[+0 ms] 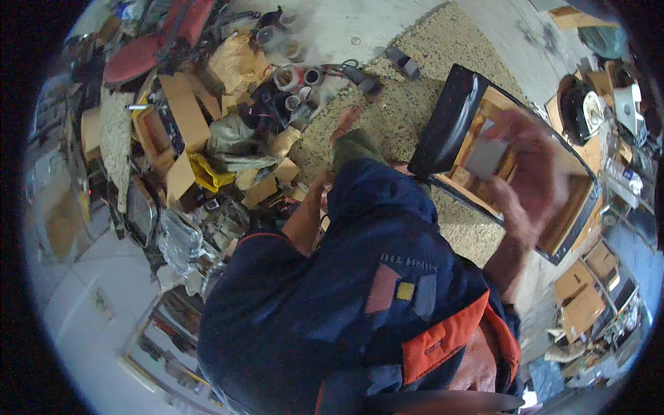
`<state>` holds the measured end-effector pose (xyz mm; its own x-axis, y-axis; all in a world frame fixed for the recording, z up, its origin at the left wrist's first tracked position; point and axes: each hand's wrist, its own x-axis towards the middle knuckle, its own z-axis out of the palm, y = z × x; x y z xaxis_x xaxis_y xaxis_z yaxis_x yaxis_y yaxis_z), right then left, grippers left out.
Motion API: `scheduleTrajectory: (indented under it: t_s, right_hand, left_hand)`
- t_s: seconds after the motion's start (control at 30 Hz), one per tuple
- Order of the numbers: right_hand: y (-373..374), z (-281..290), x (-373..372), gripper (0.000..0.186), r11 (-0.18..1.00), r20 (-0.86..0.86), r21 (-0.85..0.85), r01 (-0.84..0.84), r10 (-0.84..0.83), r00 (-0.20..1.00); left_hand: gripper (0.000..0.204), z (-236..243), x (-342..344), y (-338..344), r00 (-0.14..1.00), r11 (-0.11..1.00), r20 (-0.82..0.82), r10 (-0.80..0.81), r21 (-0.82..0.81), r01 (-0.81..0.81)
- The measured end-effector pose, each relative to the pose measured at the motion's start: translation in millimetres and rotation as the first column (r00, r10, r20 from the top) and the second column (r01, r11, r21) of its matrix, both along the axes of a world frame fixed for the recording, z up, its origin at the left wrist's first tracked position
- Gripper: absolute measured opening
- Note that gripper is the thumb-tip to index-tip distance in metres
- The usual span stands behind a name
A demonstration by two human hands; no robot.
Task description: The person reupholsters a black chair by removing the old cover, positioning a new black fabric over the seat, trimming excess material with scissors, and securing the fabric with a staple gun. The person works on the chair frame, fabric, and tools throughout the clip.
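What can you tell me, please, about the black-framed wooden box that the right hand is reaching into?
The box is a shallow open case with a glossy black outer frame and light wooden inner walls. It lies tilted on a speckled mat, its open side up. Inside sits a flat grey square piece. The right hand, blurred, hovers over the opening with fingers spread; whether it touches the box cannot be told.

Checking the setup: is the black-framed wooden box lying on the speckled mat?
Yes, the black-framed wooden box rests on the speckled mat, with the blurred right hand over its open side.
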<state>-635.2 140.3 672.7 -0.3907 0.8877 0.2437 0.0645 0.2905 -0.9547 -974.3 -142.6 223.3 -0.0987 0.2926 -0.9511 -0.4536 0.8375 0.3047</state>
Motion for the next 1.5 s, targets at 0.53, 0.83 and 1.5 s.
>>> scheduleTrajectory:
  t_s: [0.53,0.83,1.5]
  right_hand:
    - [148,140,-197,0.049,0.659,0.365,0.635,-0.403,0.204,0.908]
    - [160,136,-244,0.039,0.604,0.432,0.619,-0.501,0.270,0.860]
    - [-9,-458,55,0.041,0.283,0.280,-0.959,0.014,0.940,0.193]
  left_hand:
    - [0.029,12,-142,183,0.990,0.885,-0.135,-0.035,0.456,0.093]
    - [0.032,6,-187,99,0.958,0.958,-0.071,0.277,0.101,-0.269]
    - [0.035,1,64,-245,0.502,0.462,-0.396,0.769,-0.198,-0.865]
